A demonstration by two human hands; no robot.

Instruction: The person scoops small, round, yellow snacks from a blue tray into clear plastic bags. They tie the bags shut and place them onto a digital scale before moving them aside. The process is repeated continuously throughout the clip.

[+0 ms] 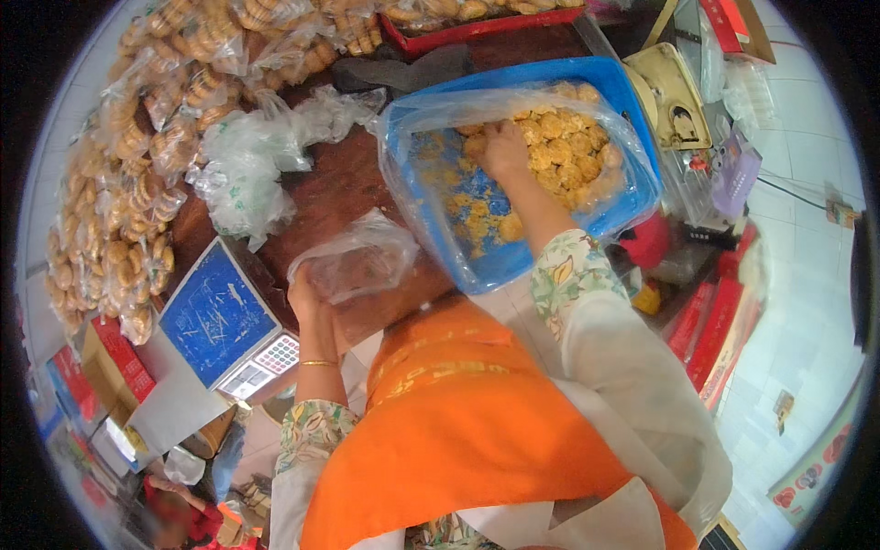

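Observation:
My left hand (306, 294) grips the edge of a clear plastic bag (364, 258), which hangs with its mouth spread above the brown tabletop (350, 185). No pastry can be made out inside it. Over the blue plastic bin (474, 276), my right hand (505, 148) reaches down among round golden pastries (560, 148). Its fingertips are hidden, so I cannot tell whether they hold one. Pastries fill the far right part of the bin, while crumbs (474, 213) lie across its left and near floor. A clear plastic liner (412, 179) covers the bin's rim.
A digital scale (220, 316) with a blue platform stands left of my left hand. Crumpled plastic bags (251, 161) lie beyond it. Bagged pastries (124, 227) are heaped along the left and far side. At lower left is another person (179, 512).

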